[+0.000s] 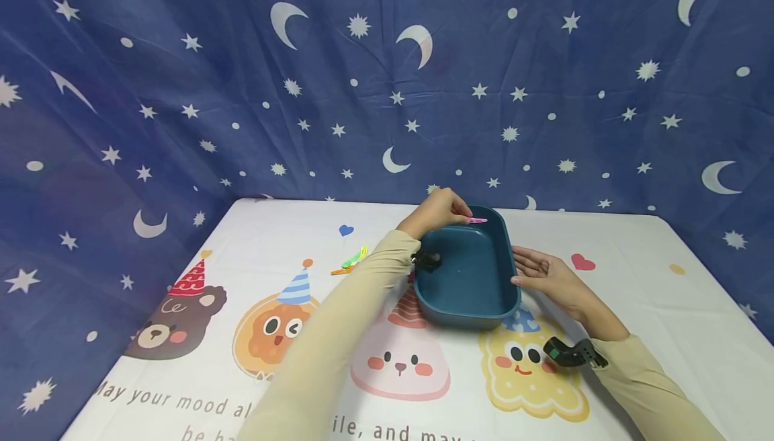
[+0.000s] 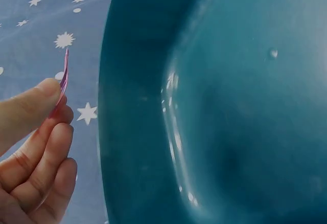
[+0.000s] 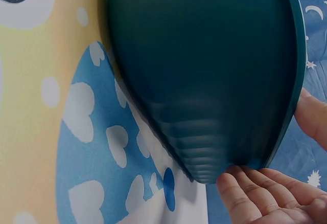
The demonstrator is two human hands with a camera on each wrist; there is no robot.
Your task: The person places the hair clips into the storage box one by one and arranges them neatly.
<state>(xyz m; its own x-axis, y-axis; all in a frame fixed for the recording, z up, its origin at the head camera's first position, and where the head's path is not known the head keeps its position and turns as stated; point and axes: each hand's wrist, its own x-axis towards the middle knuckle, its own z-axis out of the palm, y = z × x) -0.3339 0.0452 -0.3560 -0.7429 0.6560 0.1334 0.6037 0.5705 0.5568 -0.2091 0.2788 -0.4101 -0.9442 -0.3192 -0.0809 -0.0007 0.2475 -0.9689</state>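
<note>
My left hand (image 1: 444,208) pinches a slim pink hair clip (image 1: 478,220) between thumb and fingertips, above the far part of a dark teal plastic bin (image 1: 465,322). In the left wrist view the pink clip stands nearly edge-on, beside the bin's wall. Against the bin's right side rests my right hand (image 1: 553,281). Its fingers (image 3: 260,193) lie fairly straight along the outer wall, and its thumb is at the rim. Only bare floor shows inside the bin.
Left of the bin, a small group of hair clips in yellow, green (image 1: 355,257) and orange (image 1: 343,270) lies on the white printed tablecloth (image 1: 629,279), partly close to my left sleeve. A blue curtain (image 1: 387,91) with moons and stars hangs behind the table.
</note>
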